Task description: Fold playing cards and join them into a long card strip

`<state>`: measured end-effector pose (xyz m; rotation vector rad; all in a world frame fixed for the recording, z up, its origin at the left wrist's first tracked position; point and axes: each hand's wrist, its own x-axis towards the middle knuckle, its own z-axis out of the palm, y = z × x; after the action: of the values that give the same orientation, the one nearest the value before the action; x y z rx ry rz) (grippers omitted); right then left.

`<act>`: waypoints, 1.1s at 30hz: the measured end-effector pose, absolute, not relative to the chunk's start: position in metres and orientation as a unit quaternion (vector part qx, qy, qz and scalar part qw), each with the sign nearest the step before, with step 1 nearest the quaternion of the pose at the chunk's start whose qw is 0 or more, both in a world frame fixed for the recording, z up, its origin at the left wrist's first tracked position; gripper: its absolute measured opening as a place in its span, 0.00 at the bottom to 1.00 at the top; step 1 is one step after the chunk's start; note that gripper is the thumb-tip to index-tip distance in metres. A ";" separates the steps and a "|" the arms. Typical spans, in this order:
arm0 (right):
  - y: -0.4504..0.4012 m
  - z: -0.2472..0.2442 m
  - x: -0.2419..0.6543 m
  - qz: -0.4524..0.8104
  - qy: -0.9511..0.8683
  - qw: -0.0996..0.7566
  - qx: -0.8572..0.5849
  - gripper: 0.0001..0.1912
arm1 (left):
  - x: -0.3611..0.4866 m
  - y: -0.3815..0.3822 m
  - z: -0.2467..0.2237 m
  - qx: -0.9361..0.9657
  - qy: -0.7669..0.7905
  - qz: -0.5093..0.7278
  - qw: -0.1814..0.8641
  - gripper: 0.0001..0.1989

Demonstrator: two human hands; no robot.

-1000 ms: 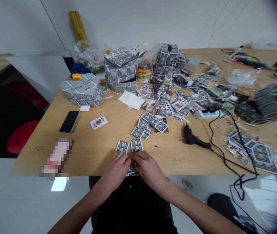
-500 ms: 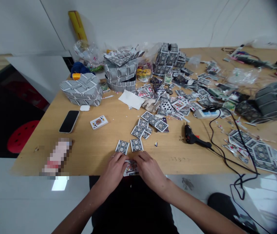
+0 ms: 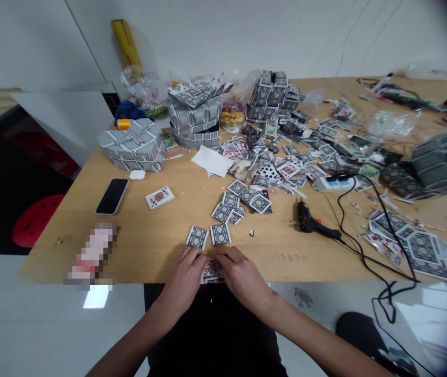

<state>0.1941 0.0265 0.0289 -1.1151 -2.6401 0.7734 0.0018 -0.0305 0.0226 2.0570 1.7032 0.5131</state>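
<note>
At the table's front edge a playing card (image 3: 213, 271) lies face up between my two hands, its lower edge looking folded. My left hand (image 3: 188, 269) has its fingers closed on the card's left side. On the right side my right hand (image 3: 239, 272) pinches the same card, thumb and fingers together. Just beyond my fingertips lie two folded cards with patterned backs, one card (image 3: 197, 237) on the left and another card (image 3: 220, 234) on the right. Farther off is a small group of folded cards (image 3: 223, 212).
A black glue gun (image 3: 312, 222) with a trailing cord lies to the right, near a power strip (image 3: 333, 182). On the left are a phone (image 3: 112, 196) and a card deck (image 3: 160, 197). Woven card boxes (image 3: 132, 144) and a heap of loose cards (image 3: 286, 167) fill the back.
My fingers have shifted slightly along the upper edge of the card, which stays in about the same place. The other things on the table have not moved.
</note>
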 end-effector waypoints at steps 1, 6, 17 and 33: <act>0.026 0.029 0.194 0.256 -0.887 0.085 -0.375 0.16 | 0.002 -0.031 0.022 0.741 0.613 0.182 0.207 0.12; 0.025 0.027 0.197 0.241 -0.896 0.091 -0.362 0.17 | 0.004 -0.034 0.022 0.748 0.615 0.167 0.186 0.11; 0.018 0.028 0.200 0.211 -0.913 0.072 -0.341 0.22 | 0.005 -0.039 0.024 0.767 0.608 0.142 0.148 0.16; 0.016 0.027 0.198 0.183 -0.920 0.098 -0.333 0.20 | 0.004 -0.042 0.018 0.782 0.595 0.156 0.101 0.17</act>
<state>0.1981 0.0160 0.0273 -0.9853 -2.7228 0.5423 0.0040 -0.0421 0.0175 2.3109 1.7583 0.4608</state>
